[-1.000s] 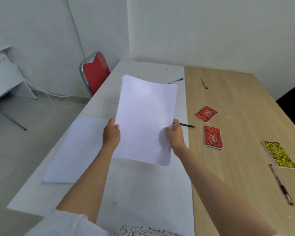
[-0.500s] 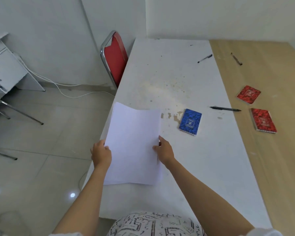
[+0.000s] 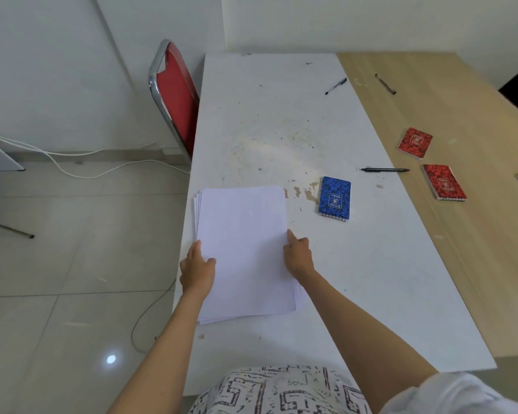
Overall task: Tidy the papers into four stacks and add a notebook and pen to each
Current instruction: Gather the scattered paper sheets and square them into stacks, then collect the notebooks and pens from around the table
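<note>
paper stack (image 3: pixel 243 249) flat on table, between left hand (image 3: pixel 197 271), right hand (image 3: pixel 298 256)

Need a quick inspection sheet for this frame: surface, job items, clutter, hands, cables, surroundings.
Surface: white table, stained at centre, beside a wooden table.
Job's things: paper stack at the white table's left edge; blue notebook to its right; black pen; two red notebooks; two far pens.
Clutter: nothing seen.
Hands: left hand grips the stack's left edge; right hand touches its right edge.
Cables: white cable and another cable on the floor.
Surroundings: red chair, white walls.
</note>
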